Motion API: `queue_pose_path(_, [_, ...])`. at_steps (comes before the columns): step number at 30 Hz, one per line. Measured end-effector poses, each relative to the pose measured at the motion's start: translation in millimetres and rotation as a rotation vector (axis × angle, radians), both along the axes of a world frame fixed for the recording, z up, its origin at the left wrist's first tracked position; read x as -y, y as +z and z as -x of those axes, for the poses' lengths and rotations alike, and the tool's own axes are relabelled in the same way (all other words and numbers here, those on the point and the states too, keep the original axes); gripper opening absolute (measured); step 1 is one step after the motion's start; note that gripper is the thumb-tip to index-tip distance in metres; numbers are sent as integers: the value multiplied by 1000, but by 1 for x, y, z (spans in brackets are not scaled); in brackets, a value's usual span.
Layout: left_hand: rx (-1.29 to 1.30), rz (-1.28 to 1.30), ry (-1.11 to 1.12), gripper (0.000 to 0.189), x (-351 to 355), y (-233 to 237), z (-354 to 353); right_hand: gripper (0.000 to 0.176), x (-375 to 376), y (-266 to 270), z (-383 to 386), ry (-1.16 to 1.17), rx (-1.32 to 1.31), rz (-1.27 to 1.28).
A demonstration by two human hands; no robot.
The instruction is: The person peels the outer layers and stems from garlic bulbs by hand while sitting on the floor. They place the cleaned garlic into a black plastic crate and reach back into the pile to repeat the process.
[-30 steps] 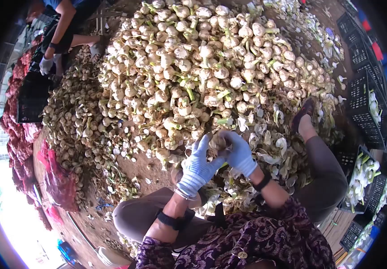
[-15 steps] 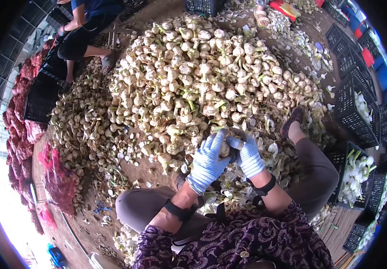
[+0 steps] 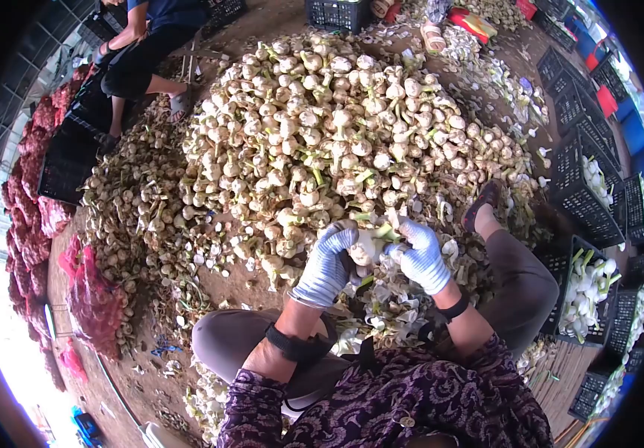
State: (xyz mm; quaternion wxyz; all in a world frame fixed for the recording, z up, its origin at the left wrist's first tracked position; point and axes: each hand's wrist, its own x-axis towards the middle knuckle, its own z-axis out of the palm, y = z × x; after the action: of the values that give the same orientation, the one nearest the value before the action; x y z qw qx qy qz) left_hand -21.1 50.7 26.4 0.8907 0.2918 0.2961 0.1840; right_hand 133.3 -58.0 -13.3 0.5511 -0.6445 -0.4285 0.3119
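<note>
My left hand (image 3: 328, 263), in a white striped glove with dark fingertips, is closed around a garlic bulb (image 3: 365, 249) in front of my knees. The bulb shows a smooth white side and a pale green stem. My right hand (image 3: 420, 257), gloved alike, pinches at the bulb's stem side; its fingertips partly hide what they grip. Just beyond both hands rises a large heap of unpeeled garlic bulbs (image 3: 314, 142). Loose peeled skins (image 3: 393, 310) lie below the hands, between my legs.
Black crates of white, stripped garlic (image 3: 589, 295) stand at my right, with more crates (image 3: 583, 112) behind. Red net sacks (image 3: 94, 302) lie on the left. Another person (image 3: 154, 52) sits at the upper left. Scattered skins cover the ground (image 3: 520, 82) at the upper right.
My hands have moved apart, the right one rightward and the left one slightly left. More of the bulb's white side now shows between them.
</note>
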Motion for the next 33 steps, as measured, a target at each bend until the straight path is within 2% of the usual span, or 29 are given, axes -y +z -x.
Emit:
queue_pose_path(1, [45, 95, -106, 47, -2, 4, 3, 30, -1, 0, -2, -13, 338, -106])
queue_pose_path(2, [52, 39, -132, 42, -2, 0, 0, 33, -1, 16, 0, 3, 257, -152])
queue_pose_path(3, [60, 5, -39, 38, 4, 0, -6, 32, 4, 14, -2, -5, 160, -120])
queue_pose_path(4, [-65, -462, -65, 35, 4, -16, -5, 31, 4, 41, 2, -4, 46, 5])
queue_pose_path(5, [25, -435, 6, 33, 5, -27, -5, 29, 2, 44, 0, 6, -222, 188])
queue_pose_path(6, [-23, -586, -126, 47, 1, -11, -5, 32, 1, 33, -5, 77, -279, 70])
queue_pose_path(7, [56, -22, -1, 65, 9, 14, -3, 29, -2, 9, -10, 18, -434, 2])
queue_pose_path(8, [27, -217, -104, 77, 10, 11, -5, 40, 8, -50, -47, 57, -744, -81])
queue_pose_path(9, [6, -445, 38, 81, 16, 14, -9, 39, 4, -22, -32, 55, -863, -73])
queue_pose_path(10, [-20, -579, 86, 83, 15, 11, -13, 37, 4, -29, -40, 25, -899, -11])
queue_pose_path(11, [-87, -888, 324, 76, 15, -37, -44, 35, 5, -46, -65, -32, -915, 45])
queue_pose_path(12, [-88, -617, 160, 62, 10, -2, -27, 32, 10, -61, -82, 45, -830, 23])
queue_pose_path(13, [-101, -619, 239, 47, 13, 7, -22, 30, 11, -71, -101, 112, -741, -10])
queue_pose_path(14, [-109, -517, 226, 42, 9, 8, -22, 37, -2, -64, -111, 347, -603, -15])
queue_pose_path(15, [-110, -419, 204, 39, 7, 9, -19, 37, -8, -65, -108, 374, -598, -4])
queue_pose_path(17, [-92, -361, 187, 37, 11, 19, -10, 32, -19, -45, -71, 30, -10, -118])
queue_pose_path(18, [-121, -470, 152, 31, 7, 8, -17, 31, -23, -51, -75, 67, -41, -105])
queue_pose_path(19, [-121, -470, 163, 31, 4, 11, -10, 31, -28, -48, -71, 77, -40, -105])
queue_pose_path(21, [9, -114, 112, 25, 1, 27, 9, 24, -31, -39, -62, 57, 138, -57])
queue_pose_path(22, [24, -75, 67, 20, 1, 36, 21, 24, -31, -33, -60, 57, 142, -59])
queue_pose_path(23, [26, -79, 67, 20, -1, 36, 21, 31, -33, -26, -57, 83, 29, -47])
queue_pose_path(25, [43, -132, 142, 27, -2, 31, 18, 47, -32, -10, -46, 137, -202, -18])
queue_pose_path(26, [27, -376, 335, 43, -8, -17, -27, 53, -31, 11, -24, -113, -123, 49])
queue_pose_path(27, [28, -375, 332, 43, -7, -12, -20, 53, -31, -2, -39, -116, -123, 51])
queue_pose_path(29, [-238, -739, 337, 51, -2, 13, -1, 54, -19, -37, -87, 27, -677, 155])
queue_pose_path(30, [-265, -838, 239, 60, 0, 12, 0, 47, -20, -22, -63, 80, -791, 165])
queue_pose_path(31, [-252, -943, 220, 61, 5, 14, 2, 41, -23, -7, -39, 120, -895, 161])
queue_pose_path(32, [-164, -907, 234, 57, 10, 21, 7, 35, -20, -67, -90, 53, -725, 99])
queue_pose_path(33, [51, -611, 187, 49, 8, 19, 5, 35, -14, -48, -71, -56, -689, 64])
